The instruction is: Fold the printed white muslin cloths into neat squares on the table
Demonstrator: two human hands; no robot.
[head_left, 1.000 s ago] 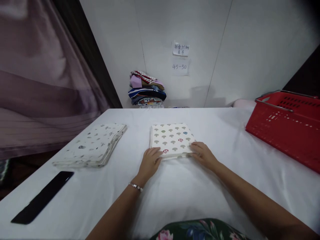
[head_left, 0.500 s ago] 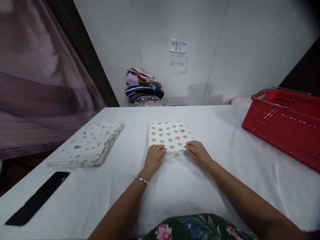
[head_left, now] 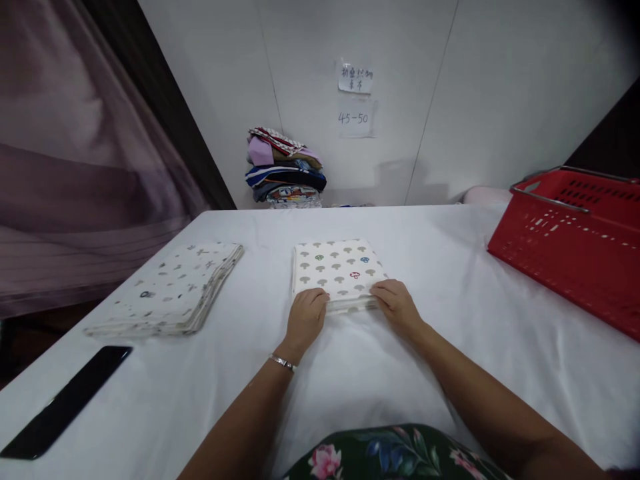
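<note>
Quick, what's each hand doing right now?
Left hand: touching the mushroom-print cloth at its near left corner; grip unclear.
Right hand: touching the cloth's near right corner; grip unclear.

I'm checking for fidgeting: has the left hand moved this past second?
Yes, the left hand has shifted right relative to the "45-50" wall sign.

Around the centre cloth (head_left: 334, 268), the table (head_left: 440, 260) held another cloth (head_left: 167, 288) at nine o'clock, a slab (head_left: 67, 403) at eight, a basket (head_left: 570, 257) at three; behind it, fabrics (head_left: 286, 177) at eleven.
</note>
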